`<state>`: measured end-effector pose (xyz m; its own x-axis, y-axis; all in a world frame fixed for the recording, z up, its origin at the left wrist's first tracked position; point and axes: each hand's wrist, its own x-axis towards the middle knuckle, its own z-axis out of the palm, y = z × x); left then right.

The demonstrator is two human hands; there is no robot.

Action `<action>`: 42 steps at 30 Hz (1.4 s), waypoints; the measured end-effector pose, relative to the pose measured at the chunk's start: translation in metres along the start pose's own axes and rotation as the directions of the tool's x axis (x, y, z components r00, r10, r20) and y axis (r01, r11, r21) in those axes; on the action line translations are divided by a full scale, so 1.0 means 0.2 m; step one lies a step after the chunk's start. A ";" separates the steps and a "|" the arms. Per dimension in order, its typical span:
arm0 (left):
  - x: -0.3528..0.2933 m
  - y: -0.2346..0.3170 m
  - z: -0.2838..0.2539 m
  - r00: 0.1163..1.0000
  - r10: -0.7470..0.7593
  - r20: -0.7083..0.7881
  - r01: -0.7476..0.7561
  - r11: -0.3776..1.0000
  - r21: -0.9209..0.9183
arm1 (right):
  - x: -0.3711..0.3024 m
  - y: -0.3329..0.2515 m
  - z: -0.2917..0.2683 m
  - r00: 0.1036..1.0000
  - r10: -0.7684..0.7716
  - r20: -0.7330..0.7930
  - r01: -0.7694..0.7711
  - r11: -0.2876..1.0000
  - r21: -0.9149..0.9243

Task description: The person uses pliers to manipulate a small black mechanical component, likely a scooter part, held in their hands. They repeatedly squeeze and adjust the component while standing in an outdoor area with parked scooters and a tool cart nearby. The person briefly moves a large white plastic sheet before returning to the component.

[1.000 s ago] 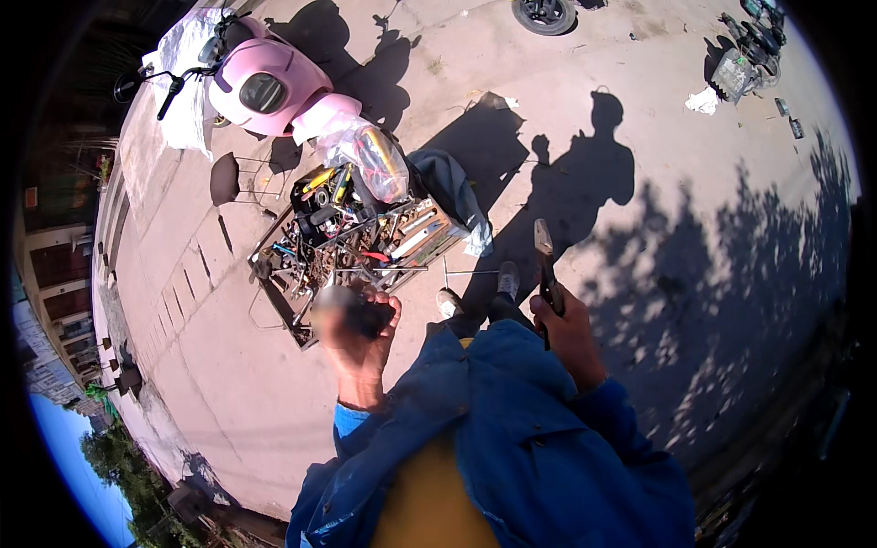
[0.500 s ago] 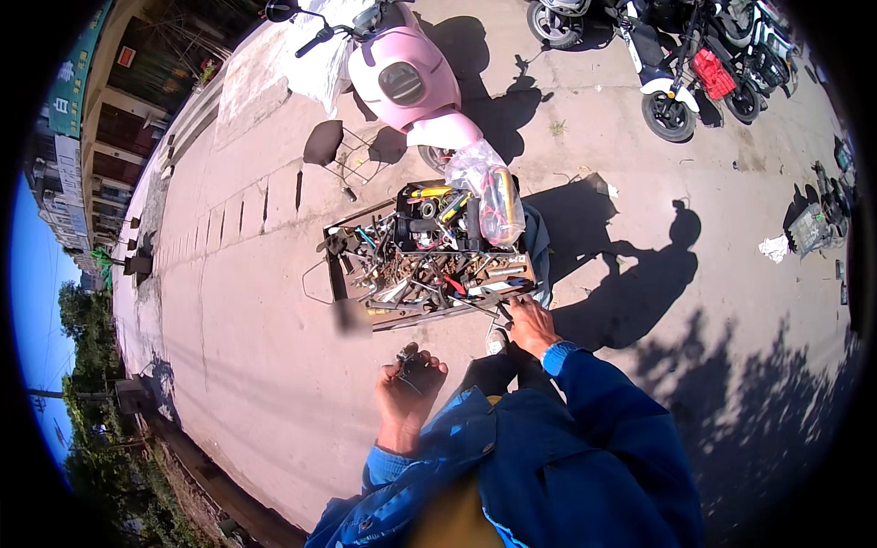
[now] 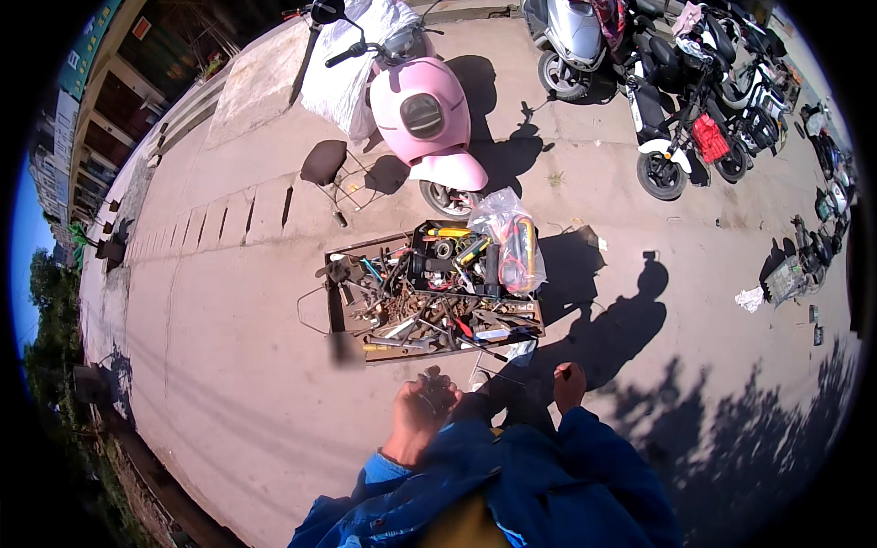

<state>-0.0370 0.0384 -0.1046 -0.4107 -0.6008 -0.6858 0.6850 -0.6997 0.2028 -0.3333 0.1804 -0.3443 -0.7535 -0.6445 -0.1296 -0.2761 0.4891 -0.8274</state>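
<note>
– Saw what in the left grip?
– Saw a small dark part, cupped there with the grip bent around it. Couldn't make out its exact kind.
– And noticed what of the right grip?
– Found it curled into a fist, apart from the left one. Couldn't tell of anything pinched inside.
– Located the part where?
– Located it in the left grip, near the close edge of the tool tray, over the ground. Spotted a pink scooter beyond.
</note>
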 end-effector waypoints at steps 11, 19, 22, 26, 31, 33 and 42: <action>0.23 -0.21 0.25 0.989 -0.139 0.041 0.118 0.936 0.331 | -0.16 0.75 -0.44 0.821 0.533 -0.206 -0.552 0.833 -0.045; 0.33 -0.65 0.09 0.981 -0.188 -0.043 0.189 0.892 0.411 | 0.15 0.87 -0.34 0.807 0.586 0.078 -0.563 0.802 -0.200; 0.33 -0.78 -0.26 0.980 -0.199 -0.030 0.182 0.811 0.555 | 0.27 1.01 -0.17 0.758 0.621 0.200 -0.575 0.780 -0.246; 0.48 -0.99 -0.14 0.916 -0.227 -0.332 0.378 0.767 0.518 | 0.48 1.28 0.17 0.756 0.602 0.256 -0.524 0.792 -0.314; 0.57 -1.02 -0.44 0.869 -0.143 -0.474 0.399 0.768 0.501 | 0.67 1.68 0.72 0.732 0.579 0.358 -0.553 0.813 -0.184; 0.66 -1.01 -0.49 0.830 -0.169 -0.531 0.462 0.742 0.486 | 0.71 1.85 0.96 0.768 0.497 0.403 -0.516 0.854 -0.069; 0.65 -0.93 -0.84 0.799 -0.165 -0.578 0.461 0.786 0.413 | 0.88 2.20 1.84 0.610 0.728 0.314 -0.698 0.681 -0.223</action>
<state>-0.1171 0.1563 -0.3492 -0.0936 -0.1412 -0.9855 0.1005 -0.9862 0.1317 -0.3686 0.0656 -0.9316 -0.4733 -0.2214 -0.8526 0.2047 0.9138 -0.3509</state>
